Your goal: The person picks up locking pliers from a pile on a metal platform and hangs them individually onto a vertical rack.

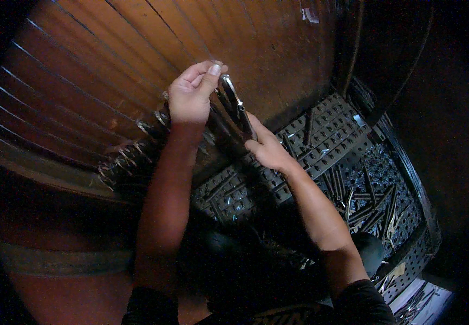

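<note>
My left hand (188, 100) is raised over the brown panel, thumb and fingertips pinched at the lower end of a thin strand that looks like wire. Close to those fingertips is the bright, curved head of a dark metal tool (233, 95), which looks like a pair of pliers. My right hand (267, 143) is wrapped round its lower end, and the palm side is hidden. Several thin, straight wires (53, 40) slant across the panel from the upper left. Below and left of my left hand runs a row of curled, frayed-looking ends (131, 154), partly in shadow.
The large orange-brown panel (278, 49) fills the upper view. Below is a dark perforated metal platform (326, 124) with raised cleats. Loose dark metal strips (370, 208) lie heaped at its right. Dark cables (416, 70) hang at the right. Much of the lower middle is deep shadow.
</note>
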The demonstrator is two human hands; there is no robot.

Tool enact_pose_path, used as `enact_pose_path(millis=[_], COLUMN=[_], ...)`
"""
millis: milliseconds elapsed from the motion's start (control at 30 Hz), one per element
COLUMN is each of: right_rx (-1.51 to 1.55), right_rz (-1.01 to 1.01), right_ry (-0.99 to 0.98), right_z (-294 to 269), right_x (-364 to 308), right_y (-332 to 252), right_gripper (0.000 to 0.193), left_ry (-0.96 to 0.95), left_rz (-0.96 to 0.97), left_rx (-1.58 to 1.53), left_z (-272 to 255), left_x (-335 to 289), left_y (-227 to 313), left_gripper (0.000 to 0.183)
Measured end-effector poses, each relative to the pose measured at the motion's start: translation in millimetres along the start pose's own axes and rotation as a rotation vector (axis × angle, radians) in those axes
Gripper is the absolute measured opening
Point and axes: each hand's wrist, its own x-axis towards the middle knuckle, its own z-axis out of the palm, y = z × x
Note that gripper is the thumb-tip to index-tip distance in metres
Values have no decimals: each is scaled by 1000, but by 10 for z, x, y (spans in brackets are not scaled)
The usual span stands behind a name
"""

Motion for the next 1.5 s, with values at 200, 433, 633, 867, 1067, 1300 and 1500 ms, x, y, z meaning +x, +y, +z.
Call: enact_pose_path(millis=[200,433,633,867,1067,1300,1500], right_rx=[85,170,380,686,654,661,653], right_rz=[100,198,315,290,292,295,317], right_ry=[4,-148,-441,-517,-542,-548,-573], right_z=[-194,-339,-410,-298,-288,-292,-303], right_x=[-3,-91,-162,-202,-203,-210,-211], right_y=[173,-267,-426,-449,-490,-526,-578], right_gripper=[75,66,65,69,67,66,65], left_ry=[-55,-71,-300,-253,-260,-257,-322], left_rz=[-16,-56,-72,-130,-132,-112,-55], left_rx=[-118,-121,-165,-239,-269,-293,-89], left_z=[64,120,135,173,145,154,29], left_x=[26,-177,-306,-429,-474,-529,-513], left_y=[-150,-211,-74,64,111,211,259], left_gripper=[32,46,29,27,28,26,19])
